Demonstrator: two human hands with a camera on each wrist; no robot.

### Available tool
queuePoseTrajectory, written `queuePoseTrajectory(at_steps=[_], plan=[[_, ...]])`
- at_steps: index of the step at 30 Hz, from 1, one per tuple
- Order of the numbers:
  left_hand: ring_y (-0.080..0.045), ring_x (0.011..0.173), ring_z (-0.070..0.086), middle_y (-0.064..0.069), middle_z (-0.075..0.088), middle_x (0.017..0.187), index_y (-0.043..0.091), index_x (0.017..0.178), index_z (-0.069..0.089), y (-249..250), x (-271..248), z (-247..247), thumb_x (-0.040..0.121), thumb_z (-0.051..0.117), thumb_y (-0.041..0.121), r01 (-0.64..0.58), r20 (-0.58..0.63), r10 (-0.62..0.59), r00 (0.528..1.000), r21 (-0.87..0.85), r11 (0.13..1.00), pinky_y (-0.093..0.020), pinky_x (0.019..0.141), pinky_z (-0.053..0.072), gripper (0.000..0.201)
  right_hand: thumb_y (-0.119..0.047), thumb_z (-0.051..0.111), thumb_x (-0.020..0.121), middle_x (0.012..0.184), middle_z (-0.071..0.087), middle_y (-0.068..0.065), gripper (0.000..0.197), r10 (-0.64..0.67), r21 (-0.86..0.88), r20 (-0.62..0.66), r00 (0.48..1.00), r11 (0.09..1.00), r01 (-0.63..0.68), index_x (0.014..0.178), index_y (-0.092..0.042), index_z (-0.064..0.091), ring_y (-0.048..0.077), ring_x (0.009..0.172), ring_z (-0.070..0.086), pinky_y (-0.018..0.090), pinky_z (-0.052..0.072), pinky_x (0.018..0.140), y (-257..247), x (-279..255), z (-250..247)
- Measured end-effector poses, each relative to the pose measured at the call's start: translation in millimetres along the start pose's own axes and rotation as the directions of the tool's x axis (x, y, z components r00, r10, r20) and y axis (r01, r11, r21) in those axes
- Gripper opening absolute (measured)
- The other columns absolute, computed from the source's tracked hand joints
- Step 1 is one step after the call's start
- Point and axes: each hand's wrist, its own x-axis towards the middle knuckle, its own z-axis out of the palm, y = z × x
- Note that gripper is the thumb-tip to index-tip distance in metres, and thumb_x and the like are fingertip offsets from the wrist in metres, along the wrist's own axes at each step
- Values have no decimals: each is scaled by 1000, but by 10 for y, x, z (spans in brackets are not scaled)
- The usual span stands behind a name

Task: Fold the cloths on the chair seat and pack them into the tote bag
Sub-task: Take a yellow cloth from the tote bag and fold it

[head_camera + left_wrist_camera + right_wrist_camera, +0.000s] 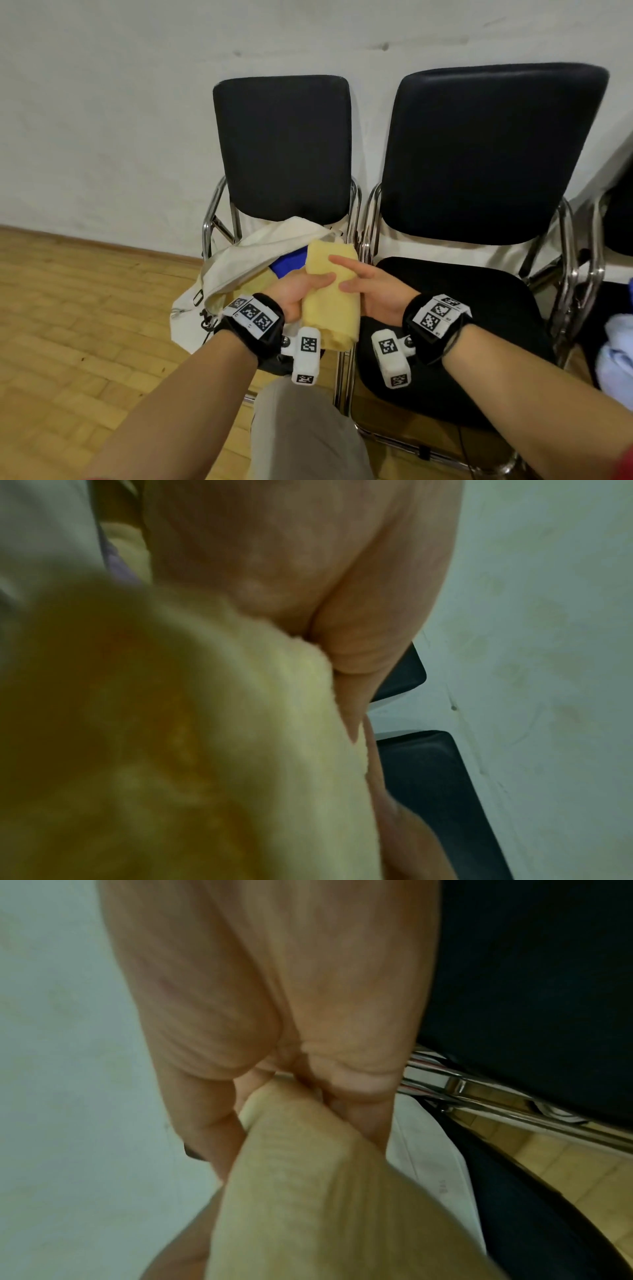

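A folded yellow cloth point(330, 308) hangs between both hands, over the gap between two black chairs. My left hand point(301, 291) grips its left side with the thumb laid across the top. My right hand point(363, 277) holds its right side, thumb and fingers pinching the fold. The cream tote bag point(246, 260) lies open on the left chair seat, just left of the cloth. Inside it show a blue cloth point(287, 265) and another yellow cloth point(253, 284). In the wrist views the yellow cloth point(205, 737) point(308, 1191) fills the foreground against each palm.
The right chair's black seat point(445, 325) lies under my right wrist. Pale blue cloths point(616, 349) sit at the far right edge. Chrome chair frames point(359, 219) stand between the seats. My grey-trousered knee point(301, 428) is below the hands. Wood floor lies to the left.
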Motion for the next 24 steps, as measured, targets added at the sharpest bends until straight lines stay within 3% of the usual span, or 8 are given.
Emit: queuePoseTrajectory(at_steps=[3,6,7,8,10,12,15,24], plan=[[-33,108,68,-16,72,115,7,127,61,6,125,-102,92,69,27,29,-82,-26,996,34,999,-50,94,54,42,8,61,89,133,63,6,63,-4,-19,-104,995,1000,2,138,-31,56,25,119,64,44,56,93,62,168,20],[-20,75,66,-2,70,80,13,96,66,-27,258,-321,92,66,42,60,-254,-50,966,32,998,-35,68,54,29,11,60,88,131,61,7,63,5,-37,-209,978,999,-12,137,-29,56,25,116,62,41,56,90,44,343,-23],[-20,72,64,-2,67,79,15,91,65,-47,317,-426,91,66,40,49,-307,-49,950,-8,999,-34,65,53,25,11,60,88,132,59,6,62,11,-51,-232,973,998,-24,137,-29,57,25,116,61,41,55,91,31,398,-59],[-23,76,65,-5,66,86,15,93,65,-55,371,-525,89,68,36,18,-353,-40,935,-63,998,-36,67,56,21,10,60,89,134,57,6,62,23,-64,-245,969,997,-40,137,-29,57,26,117,59,41,54,91,26,458,-102],[-35,93,66,-14,64,106,16,103,67,-56,498,-693,87,70,28,-70,-405,-2,914,-163,984,-48,84,59,20,9,60,89,136,55,7,62,59,-81,-254,966,993,-81,138,-27,56,26,118,57,40,53,91,30,569,-166],[-35,96,62,-14,59,119,20,105,68,13,601,-769,91,64,20,-136,-390,39,920,-225,965,-53,97,52,15,10,59,89,134,56,9,61,97,-80,-260,961,989,-122,139,-25,56,26,117,58,37,54,89,41,689,-205],[-30,94,56,-12,52,120,23,110,67,165,722,-852,93,54,11,-190,-372,83,924,-261,947,-47,95,49,24,8,58,91,131,58,8,59,175,-61,-252,952,979,-196,138,-26,56,28,116,58,38,54,87,43,882,-216],[-29,123,57,-9,59,133,24,141,51,469,896,-1148,93,49,4,-314,-352,133,926,-529,788,-47,102,48,52,4,56,93,133,60,9,56,297,-69,-209,932,946,-317,139,-26,55,29,120,58,40,54,88,42,1486,-94]])
